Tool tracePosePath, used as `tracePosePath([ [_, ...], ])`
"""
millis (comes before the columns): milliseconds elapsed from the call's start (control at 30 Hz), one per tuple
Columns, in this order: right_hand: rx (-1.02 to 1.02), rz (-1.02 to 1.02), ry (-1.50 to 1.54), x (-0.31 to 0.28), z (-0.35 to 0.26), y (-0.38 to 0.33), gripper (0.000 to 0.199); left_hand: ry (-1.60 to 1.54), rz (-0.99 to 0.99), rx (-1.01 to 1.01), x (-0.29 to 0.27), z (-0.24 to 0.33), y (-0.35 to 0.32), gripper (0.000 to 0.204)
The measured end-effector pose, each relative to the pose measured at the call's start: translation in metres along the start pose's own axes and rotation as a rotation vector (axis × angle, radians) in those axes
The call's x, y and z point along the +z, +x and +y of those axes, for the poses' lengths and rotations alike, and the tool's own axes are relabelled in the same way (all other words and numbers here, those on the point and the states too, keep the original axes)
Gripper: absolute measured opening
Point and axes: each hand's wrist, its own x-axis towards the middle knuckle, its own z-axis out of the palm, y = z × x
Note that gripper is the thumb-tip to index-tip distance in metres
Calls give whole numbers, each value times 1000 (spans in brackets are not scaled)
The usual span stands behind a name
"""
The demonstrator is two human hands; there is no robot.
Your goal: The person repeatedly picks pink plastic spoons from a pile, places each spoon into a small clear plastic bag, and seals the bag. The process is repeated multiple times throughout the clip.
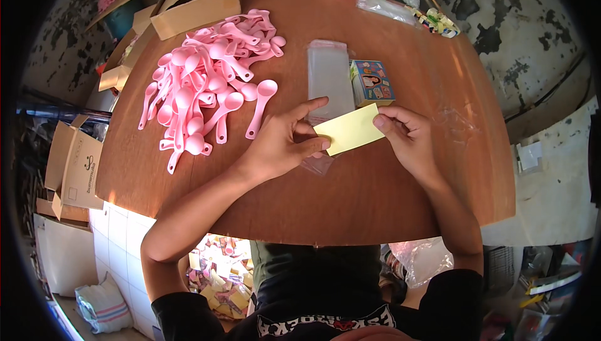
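A plain pale-yellow card (350,129) is held up over the table by both hands. Its left end is pinched by the thumb and lower fingers of my left hand (282,137), while the index finger stretches out above. My right hand (410,137) grips the upper right corner between thumb and fingers. Just beyond the card lies a stack of clear plastic bags (327,78), and beside it a stack of printed cards (374,83) with a blue picture on top. Left of my hands spreads a big heap of pink measuring spoons (200,84); one spoon (261,109) lies nearest my left hand.
The brown wooden table (300,209) has a curved near edge at my body. An open cardboard box (197,6) stands at its far left, and plastic packaging (391,3) lies at the far edge. Another carton (78,165) stands left of the table.
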Motion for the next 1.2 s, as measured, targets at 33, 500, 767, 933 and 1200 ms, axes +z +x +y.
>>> tracePosePath([
  [33, -3, 24, 121, 5, -1, -1, 14, -1, 2, -3, 0, 0, 0, 69],
  [500, -201, -45, 64, 13, -21, -14, 16, 143, 14, 145, 9, 8, -7, 55],
  [767, -335, -183, -17, 11, -23, -11, 18, 94, 49, 203, 12, 9, -6, 33],
  [933, -252, -259, 62, 13, -25, -13, 23, 178, 33, 223, 12, 13, -3, 34],
  [1200, 11, -323, 316, 4, -28, -14, 28, 308, -11, 269, 12, 53, 15, 33],
])
